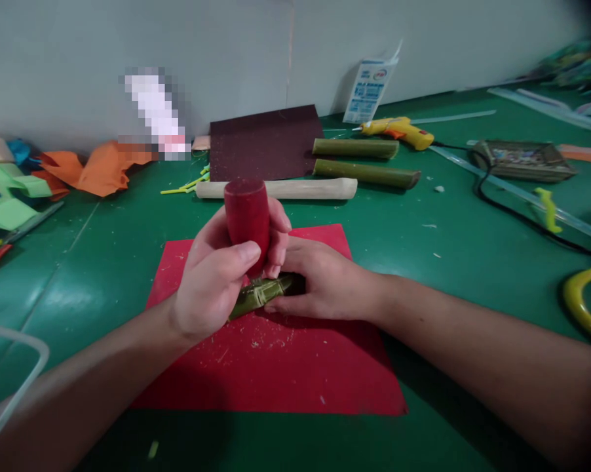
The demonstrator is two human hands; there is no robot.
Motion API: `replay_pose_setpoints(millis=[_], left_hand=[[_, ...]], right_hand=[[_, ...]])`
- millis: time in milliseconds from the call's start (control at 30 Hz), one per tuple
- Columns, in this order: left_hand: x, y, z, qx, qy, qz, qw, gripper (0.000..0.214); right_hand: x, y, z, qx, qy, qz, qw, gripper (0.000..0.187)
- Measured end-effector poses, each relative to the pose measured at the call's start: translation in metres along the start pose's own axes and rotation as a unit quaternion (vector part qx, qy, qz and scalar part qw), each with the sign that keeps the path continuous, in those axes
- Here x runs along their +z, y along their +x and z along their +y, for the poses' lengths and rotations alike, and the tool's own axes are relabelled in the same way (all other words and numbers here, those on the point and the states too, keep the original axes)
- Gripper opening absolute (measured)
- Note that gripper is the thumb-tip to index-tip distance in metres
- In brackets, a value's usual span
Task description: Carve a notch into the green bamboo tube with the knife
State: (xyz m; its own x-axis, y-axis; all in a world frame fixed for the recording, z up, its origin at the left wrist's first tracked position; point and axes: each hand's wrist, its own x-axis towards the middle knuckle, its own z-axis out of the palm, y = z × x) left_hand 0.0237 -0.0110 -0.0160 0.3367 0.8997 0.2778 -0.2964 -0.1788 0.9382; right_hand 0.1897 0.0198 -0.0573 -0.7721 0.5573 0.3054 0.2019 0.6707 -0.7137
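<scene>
My left hand [211, 282] is wrapped round a dark red cylindrical handle [246, 213] that stands upright, its lower end hidden behind my fingers. Under it lies a short green bamboo piece [256, 295] on a red sheet [276, 367]. My right hand [325, 282] is closed over the right end of that bamboo piece and presses it onto the sheet. Pale chips and shavings are scattered on the sheet in front of my hands.
Behind the sheet lie a pale wooden stick [300, 189], two green bamboo tubes [364, 172], a dark sandpaper sheet [263, 141] and a yellow glue gun [398, 130] with a black cable [521, 216]. Orange and green paper scraps [79, 172] sit at left.
</scene>
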Motion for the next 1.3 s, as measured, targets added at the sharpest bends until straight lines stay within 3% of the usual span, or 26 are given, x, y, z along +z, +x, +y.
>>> replay_pose_setpoints(millis=[433, 1300], left_hand=[[-0.004, 0.0, 0.0, -0.035, -0.016, -0.027, 0.999, 0.012], [-0.015, -0.007, -0.003, -0.012, 0.021, -0.007, 1.0, 0.015]], right_hand=[[0.0, -0.001, 0.001, -0.004, 0.005, 0.008, 1.0, 0.02], [0.0, -0.001, 0.0, 0.021, -0.016, -0.011, 1.0, 0.02]])
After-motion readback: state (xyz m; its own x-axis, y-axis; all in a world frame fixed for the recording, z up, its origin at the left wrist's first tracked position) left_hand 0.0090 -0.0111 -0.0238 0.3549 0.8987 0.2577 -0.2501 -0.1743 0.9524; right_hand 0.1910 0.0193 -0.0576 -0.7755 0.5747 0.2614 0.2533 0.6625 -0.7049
